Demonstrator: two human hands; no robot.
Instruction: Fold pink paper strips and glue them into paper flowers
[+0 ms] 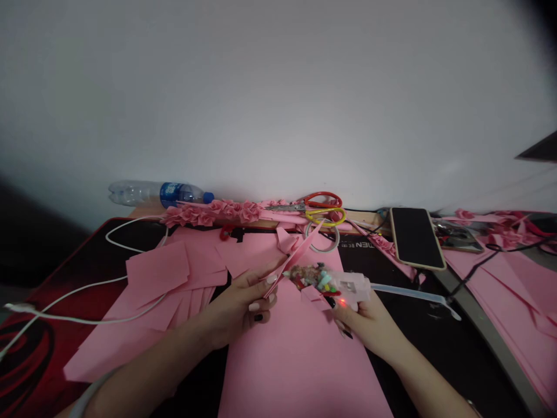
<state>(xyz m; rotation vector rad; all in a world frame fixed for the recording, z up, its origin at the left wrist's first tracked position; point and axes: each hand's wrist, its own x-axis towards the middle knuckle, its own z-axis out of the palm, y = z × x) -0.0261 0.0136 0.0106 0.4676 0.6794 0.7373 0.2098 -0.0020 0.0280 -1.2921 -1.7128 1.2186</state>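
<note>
My left hand [250, 299] pinches a folded piece of pink paper [300, 252] between thumb and fingers, its pointed strip rising up to the right. My right hand [363, 322] is wrapped round a decorated hot glue gun [348, 285] with a lit red light. The nozzle points left and meets or nearly touches the folded paper. Out of the gun's back end runs a long translucent glue stick [409, 292]. A small folded pink paper [314, 297] shows by the right fingers; I cannot tell whether they hold it. Below both hands lies a large pink sheet [300, 371].
Pink paper squares [159, 267] are piled at left, crossed by a white cable [87, 319]. Along the wall lie a plastic bottle [139, 193], pink paper flowers [230, 212] and scissors [324, 209]. A phone [416, 238] and more pink sheets [509, 296] are at right.
</note>
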